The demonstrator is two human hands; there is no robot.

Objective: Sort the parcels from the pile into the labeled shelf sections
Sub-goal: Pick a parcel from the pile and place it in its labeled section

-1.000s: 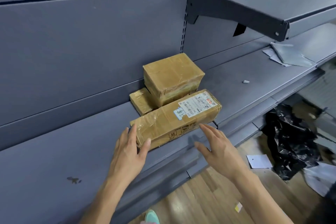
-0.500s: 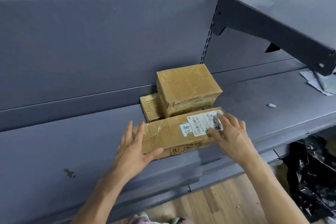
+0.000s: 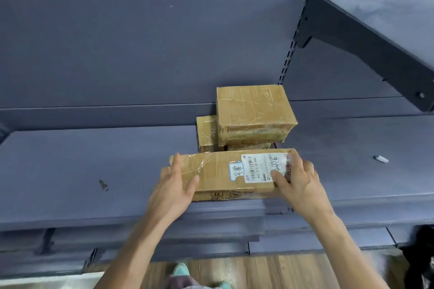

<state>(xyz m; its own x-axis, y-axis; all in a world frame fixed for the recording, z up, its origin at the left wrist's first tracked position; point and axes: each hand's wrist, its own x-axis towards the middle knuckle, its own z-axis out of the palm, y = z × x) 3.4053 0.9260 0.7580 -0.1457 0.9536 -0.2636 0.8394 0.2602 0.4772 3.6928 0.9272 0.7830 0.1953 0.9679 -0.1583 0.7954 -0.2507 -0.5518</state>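
Placement step: left hand and right hand grip the ends of the long parcel, fingers curled over, on the shelf before stacked parcels. Next likely: square it, release.

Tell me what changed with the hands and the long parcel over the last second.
The right hand, clear of the long parcel a second ago, moved in and now grips its right end. The left hand went from touching the left end to gripping it. The stacked parcels behind stayed put.
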